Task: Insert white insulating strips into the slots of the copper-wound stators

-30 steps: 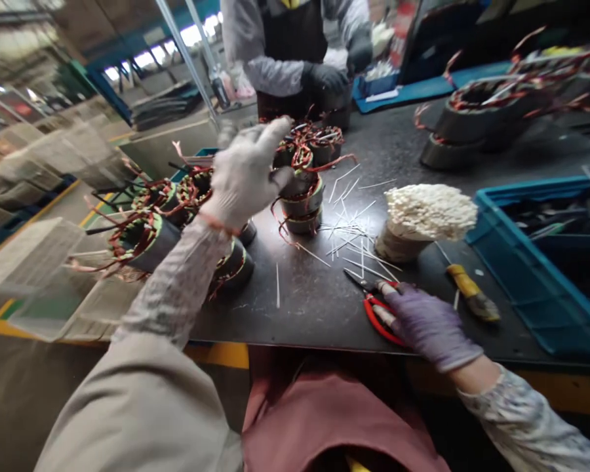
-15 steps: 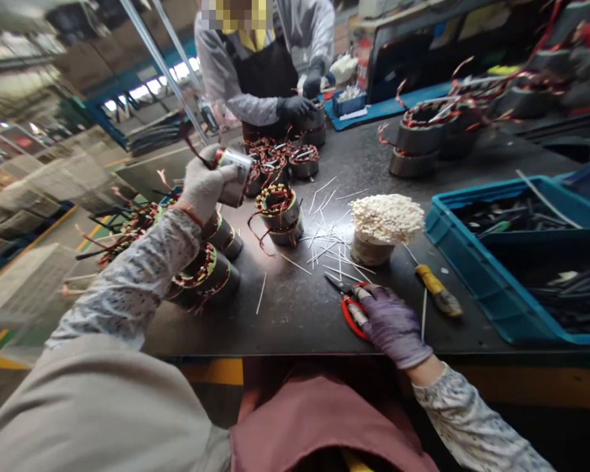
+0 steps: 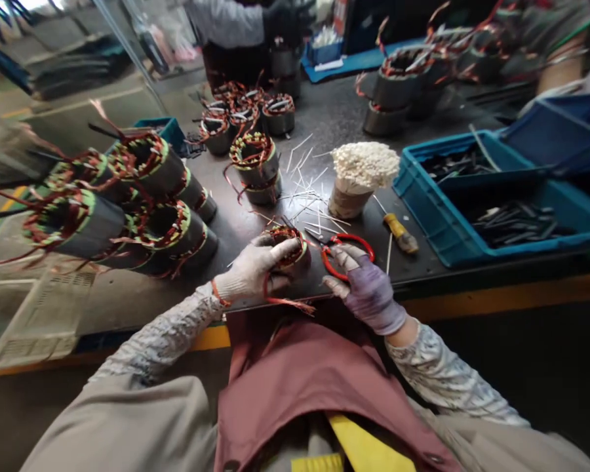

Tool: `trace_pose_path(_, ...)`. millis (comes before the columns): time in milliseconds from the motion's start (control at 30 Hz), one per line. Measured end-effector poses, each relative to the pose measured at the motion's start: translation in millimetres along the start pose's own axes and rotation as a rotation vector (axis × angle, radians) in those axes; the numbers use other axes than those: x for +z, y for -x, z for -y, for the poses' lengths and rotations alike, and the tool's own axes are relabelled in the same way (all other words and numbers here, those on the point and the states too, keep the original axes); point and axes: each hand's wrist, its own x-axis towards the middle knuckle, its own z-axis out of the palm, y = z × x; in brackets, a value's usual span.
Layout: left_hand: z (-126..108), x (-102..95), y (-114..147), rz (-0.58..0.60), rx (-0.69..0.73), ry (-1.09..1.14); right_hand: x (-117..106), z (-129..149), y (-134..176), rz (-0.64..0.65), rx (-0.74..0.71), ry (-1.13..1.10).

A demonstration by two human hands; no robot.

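at the near edge of the worktop [image 3: 337,108], a wound core [image 3: 299,262] sits in the left hand [image 3: 255,269]; just right of it, cutters [image 3: 328,250] are in the right hand [image 3: 371,292]. behind them, loose sticks [image 3: 307,204] lie between a two-high core stack [image 3: 258,164], left, and an upright stick bundle [image 3: 366,164], right. farther right: a screwdriver [image 3: 400,233], then a bin [image 3: 425,213] with small parts [image 3: 516,219] inside. more stacked cores [image 3: 177,229] stand far left.

Left hand [image 3: 253,267] is gripping the stator [image 3: 301,267] from its left, one digit lying across its top. Left forearm [image 3: 162,333] is slanting in from the stator's near left. Right hand [image 3: 370,290] is sitting just right of the stator, fingers [image 3: 345,257] curling; right forearm [image 3: 447,375] is angling in from its near right.
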Motion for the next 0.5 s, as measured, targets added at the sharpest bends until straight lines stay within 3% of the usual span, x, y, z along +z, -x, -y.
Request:
trace_pose_path(67,7,7.5,7,0.11,0.058,-0.16,8,0,0,0.054,-0.056,0.015)
trace_pose_path(133,8,9.1,20,0.107,0.056,-0.28,14,2,-6,0.134,-0.17,-0.03)
trace_pose_path(200,2,11.5,35,-0.015,-0.001,-0.238,16,3,-16,0.229,-0.306,-0.12)
trace_pose_path(300,-10,24.5,54,-0.358,-0.16,0.052,13,3,-35,0.4,-0.396,-0.293)
trace_pose_path(333,-11,30.2,56,-0.513,-0.253,0.168,13,1,-41,0.452,-0.361,-0.376)
trace_pose_path(400,-7,38.9,53,-0.827,-0.509,0.423,16,-4,-53,0.479,-0.115,-0.601)
trace_pose_path(433,-1,40.5,50,-0.936,-0.653,0.574,21,-6,-59,0.448,0.045,-0.698)
trace_pose_path(500,12,38.5,42,-1.014,-0.904,0.906,32,-9,-69,0.321,0.393,-0.861)
